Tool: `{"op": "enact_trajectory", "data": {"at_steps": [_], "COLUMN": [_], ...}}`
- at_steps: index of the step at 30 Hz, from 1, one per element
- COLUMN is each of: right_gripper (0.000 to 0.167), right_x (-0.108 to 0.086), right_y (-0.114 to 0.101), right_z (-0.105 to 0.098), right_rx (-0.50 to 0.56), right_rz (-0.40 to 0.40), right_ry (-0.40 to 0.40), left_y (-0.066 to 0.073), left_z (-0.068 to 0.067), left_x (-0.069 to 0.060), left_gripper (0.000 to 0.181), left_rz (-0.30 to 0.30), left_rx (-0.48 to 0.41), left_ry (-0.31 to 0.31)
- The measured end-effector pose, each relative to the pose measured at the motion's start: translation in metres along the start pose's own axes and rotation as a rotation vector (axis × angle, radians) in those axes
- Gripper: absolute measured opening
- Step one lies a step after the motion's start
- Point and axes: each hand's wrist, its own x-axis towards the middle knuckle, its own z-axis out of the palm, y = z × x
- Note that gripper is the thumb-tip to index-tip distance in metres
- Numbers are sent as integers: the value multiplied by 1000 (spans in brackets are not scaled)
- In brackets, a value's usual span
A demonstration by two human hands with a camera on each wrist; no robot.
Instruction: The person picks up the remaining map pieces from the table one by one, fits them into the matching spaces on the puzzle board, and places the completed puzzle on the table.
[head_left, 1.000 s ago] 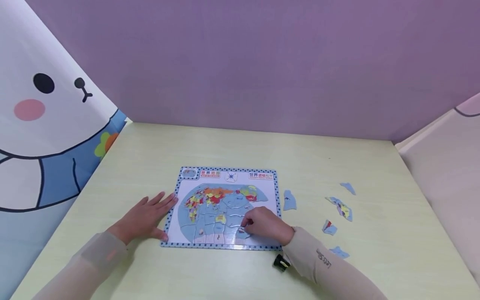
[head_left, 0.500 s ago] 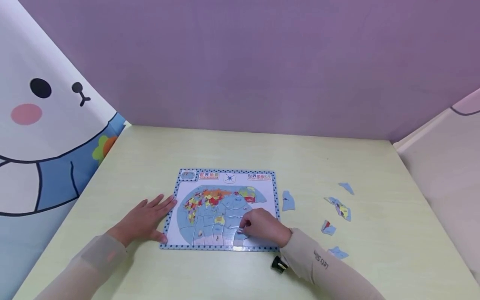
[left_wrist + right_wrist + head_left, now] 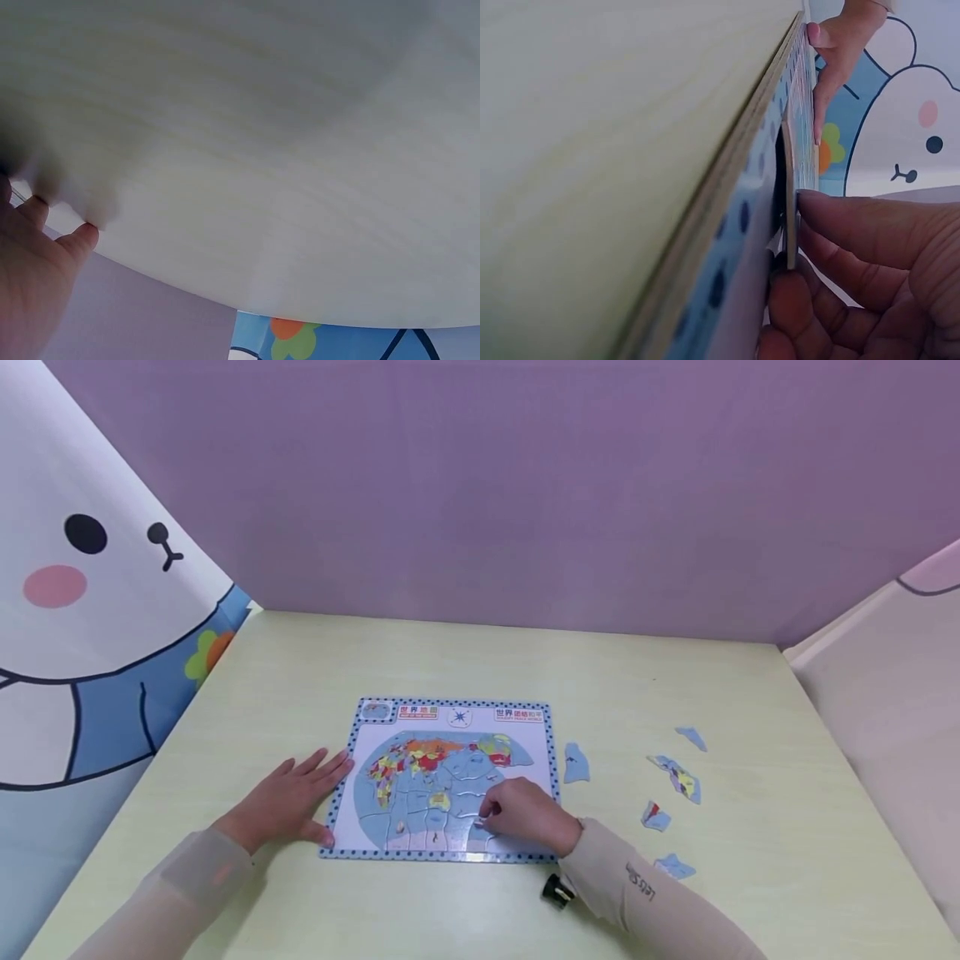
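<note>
A world map jigsaw board (image 3: pixel 341 810) with a blue dotted border lies flat on the table, many of its map pieces in the frame. My left hand (image 3: pixel 288 806) rests with fingers spread along the board's left edge. Over the lower right of the map, my right hand (image 3: pixel 525 810) pinches a puzzle piece (image 3: pixel 790 187) between thumb and fingers. In the right wrist view that piece stands slightly off the board, with a dark gap under it. From the head view, the fingers hide most of it.
Right of the board lie several loose puzzle pieces, among them a blue one (image 3: pixel 577 763), a yellow and blue one (image 3: pixel 678 778) and a red-marked one (image 3: pixel 656 816). A small black object (image 3: pixel 557 891) sits near the right wrist. A purple wall (image 3: pixel 480 510) rises behind the table.
The head view has shifted slightly. My right hand stays at the lower right of the map with its fingers moved only a little; less of the pinched piece shows. The left hand is still.
</note>
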Motion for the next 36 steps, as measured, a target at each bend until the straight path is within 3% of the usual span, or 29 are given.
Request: {"op": "enact_trajectory", "data": {"at_steps": [17, 23, 36], "right_gripper": [4, 11, 12], "right_x": [0, 0, 1], "right_y": [-1, -3, -5], "right_z": [2, 3, 3], "right_rx": [-39, -82, -105], "right_rz": [13, 5, 56], "right_ry": [22, 36, 18], "left_y": [-4, -3, -1], "left_z": [5, 4, 3], "left_x": [1, 1, 0], "left_gripper": [113, 112, 112], "left_rz": [5, 0, 2], "left_rx": [0, 2, 13], "left_ry": [15, 10, 20]}}
